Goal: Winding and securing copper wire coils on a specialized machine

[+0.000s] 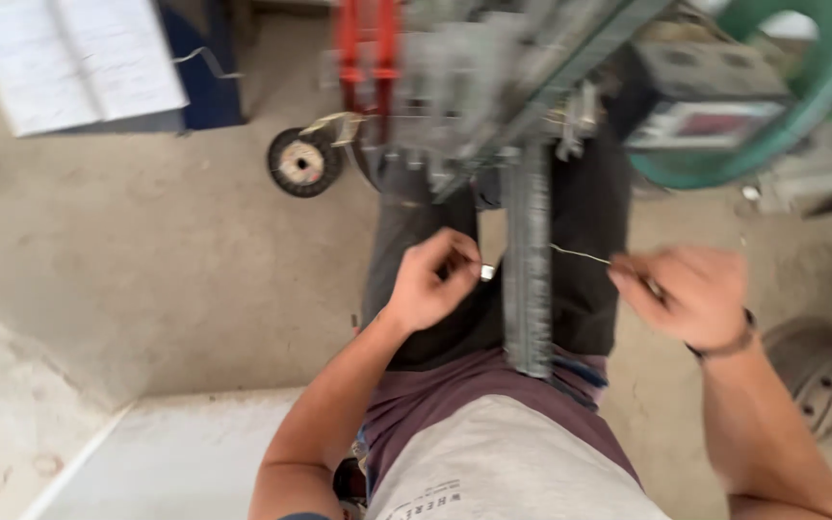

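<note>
Two hands up, both working one thin wire (pixel 580 255) across a grey bar (pixel 529 289) that runs up from the person's lap to a blurred machine (pixel 464 87)

Left hand (pixel 432 279): just left of the bar, fingers curled closed, pinching a small shiny piece (pixel 486 273) that sits right at the bar's left edge. Can't tell if that piece is the wire's end or a separate bit – too blurred

Right hand (pixel 690 294): right of the bar, well apart from it, fingers pinched shut on the wire's far end. Dark band on that wrist

Wire: spans from the bar's right side out to the right hand, nearly level, slightly sagging. Where it meets the bar is not clear

Bar: upright in the view, lower end over the person's purple shirt hem, upper end lost in the machine's grey clutter. Red parts (pixel 368 48) sit up and left of the bar's top, a green hoop (pixel 811 96) up and right of it

Spool (pixel 302 162): round, dark rim, pale core, on the floor (pixel 146 250), up and left of the bar, near the red parts

Open book (pixel 69 58): white pages, far up-left of the bar, on something blue

Whole frame is motion-blurred, fine detail at the machine unreadable
</note>
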